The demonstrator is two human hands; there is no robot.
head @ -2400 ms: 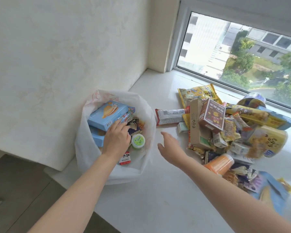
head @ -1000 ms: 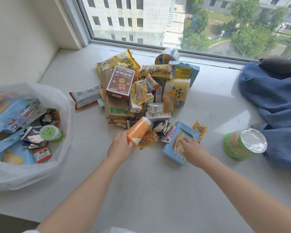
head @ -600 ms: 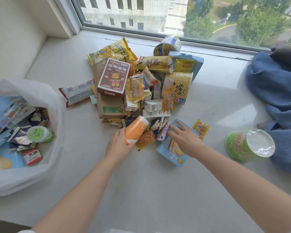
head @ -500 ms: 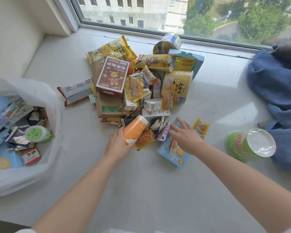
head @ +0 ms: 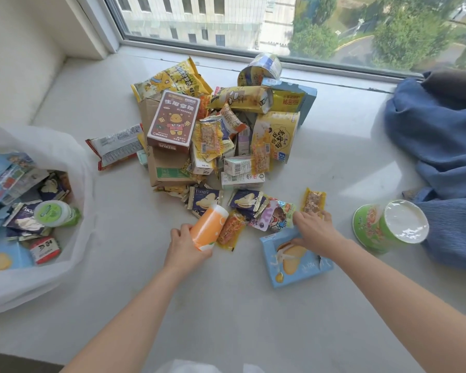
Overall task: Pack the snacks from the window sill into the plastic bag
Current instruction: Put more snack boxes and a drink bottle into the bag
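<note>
Head view | left hand [head: 184, 244] grips orange cup [head: 209, 227] | right hand [head: 314, 230] pinches blue box [head: 293, 261] top edge

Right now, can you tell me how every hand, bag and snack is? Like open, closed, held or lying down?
plastic bag: open, part full of snacks
left hand: grips the orange cup
orange cup: tilted, held
right hand: pinches the blue box's edge
blue box: flat on the sill, held
green tub: on its side, foil lid sealed
brown box: closed, atop the pile
blue cloth: crumpled
</note>
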